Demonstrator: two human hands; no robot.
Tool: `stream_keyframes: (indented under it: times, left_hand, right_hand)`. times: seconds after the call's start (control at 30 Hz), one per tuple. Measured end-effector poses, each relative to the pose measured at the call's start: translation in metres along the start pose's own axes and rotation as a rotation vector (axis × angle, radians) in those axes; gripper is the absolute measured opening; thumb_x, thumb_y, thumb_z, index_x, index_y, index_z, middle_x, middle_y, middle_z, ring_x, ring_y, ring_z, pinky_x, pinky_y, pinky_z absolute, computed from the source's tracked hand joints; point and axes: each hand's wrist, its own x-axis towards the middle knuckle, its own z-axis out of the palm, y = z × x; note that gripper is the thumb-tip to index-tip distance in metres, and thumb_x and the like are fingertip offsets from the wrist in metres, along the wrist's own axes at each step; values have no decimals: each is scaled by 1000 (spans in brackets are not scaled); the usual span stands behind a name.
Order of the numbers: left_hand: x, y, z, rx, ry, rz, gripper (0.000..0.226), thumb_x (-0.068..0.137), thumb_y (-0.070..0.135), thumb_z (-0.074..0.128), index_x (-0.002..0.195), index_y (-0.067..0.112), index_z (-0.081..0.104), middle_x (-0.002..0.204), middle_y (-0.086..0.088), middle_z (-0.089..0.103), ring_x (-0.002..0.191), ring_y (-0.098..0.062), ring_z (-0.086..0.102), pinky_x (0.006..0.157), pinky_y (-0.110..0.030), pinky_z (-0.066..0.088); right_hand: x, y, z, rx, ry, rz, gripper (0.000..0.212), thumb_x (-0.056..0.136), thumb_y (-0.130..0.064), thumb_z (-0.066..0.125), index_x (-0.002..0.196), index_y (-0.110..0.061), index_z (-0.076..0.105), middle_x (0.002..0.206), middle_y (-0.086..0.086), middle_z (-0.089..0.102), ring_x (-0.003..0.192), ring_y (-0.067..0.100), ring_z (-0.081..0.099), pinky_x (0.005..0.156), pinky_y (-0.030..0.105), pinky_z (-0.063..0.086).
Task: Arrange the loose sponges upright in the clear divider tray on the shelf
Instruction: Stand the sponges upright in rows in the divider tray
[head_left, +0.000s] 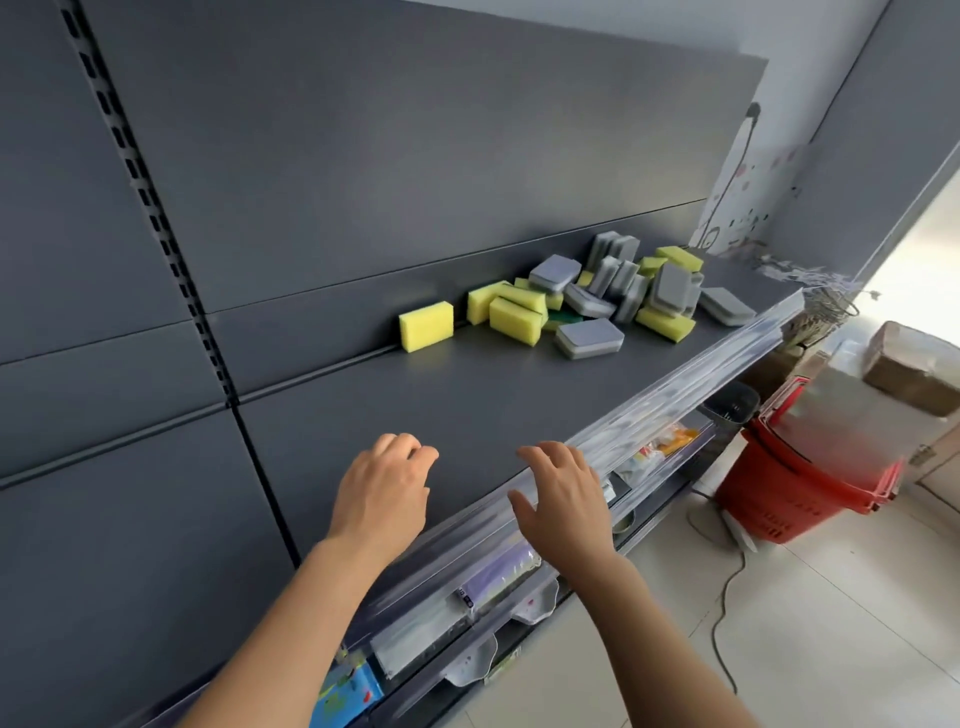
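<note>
Left hand: my left hand (382, 493) is over the near part of the shelf with its fingers loosely curled under, holding nothing. I cannot tell whether the fingertips touch the surface.
Right hand: my right hand (563, 499), just at 3 o'clock of the left, has its fingers spread and relaxed over the shelf's front edge, holding nothing.
Front edge: a clear plastic front strip (675, 384) runs along the shelf lip under my right hand.
Below: blurred packaged goods (498, 577) sit on a lower level at 6 o'clock of my hands.
Shelf: the dark grey metal shelf (415, 405) carries every sponge.
Side: red plastic shopping baskets (800, 483) stand on the floor at 3 o'clock of my right hand.
Single sponge: a yellow rectangular foam sponge (426, 326) stands on its long edge against the grey back panel (363, 182), at 12 o'clock of my left hand and well apart from it.
Heap: a loose heap of yellow and grey sponges (613, 296) lies at 3 o'clock of the single one, near it but apart, with pieces flat, tilted and leaning on each other.
Heap front: a flat grey rounded sponge (589, 338) lies at the heap's 6 o'clock edge.
Heap back: a few grey sponges on edge (613, 249) lean at the back panel.
</note>
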Motion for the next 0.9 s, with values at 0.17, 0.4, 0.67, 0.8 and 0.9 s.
stream_keyframes:
  times: [0.17,0.4,0.67,0.8,0.9]
  left_hand:
    - [56,19,21,4,-4,39,34,91,23,55,125,24,52,121,6,53,114,-14,45,90,-27,42]
    - [149,32,48,-11,28,12,36,90,23,57,126,23,52,121,5,52,115,-16,45,90,-28,42]
    - [236,4,58,158,145,-244,50,70,17,79,117,12,62,124,-16,52,116,-34,47,88,-48,41]
    - [254,-14,65,205,109,-382,60,70,17,78,126,15,53,134,-17,44,124,-35,39,93,-51,33]
    - [258,-20,72,231,75,-452,67,74,22,76,133,20,45,131,-12,47,115,-32,44,85,-45,36]
  right_hand:
    - [37,45,-4,-5,8,38,47,89,-38,58,132,-23,46,133,-2,47,126,21,39,102,32,34]
    - [118,96,-6,-30,5,41,46,89,-37,57,132,-22,46,133,-2,46,125,22,38,101,32,34]
    - [212,118,3,-6,12,-12,50,88,-38,58,134,-23,44,131,-1,47,121,21,41,99,31,33]
    - [247,114,10,85,33,-57,58,87,-37,60,138,-20,38,138,2,41,123,23,40,99,34,38]
    - [271,109,14,173,30,-79,68,87,-39,60,144,-19,29,144,4,35,127,25,38,101,35,39]
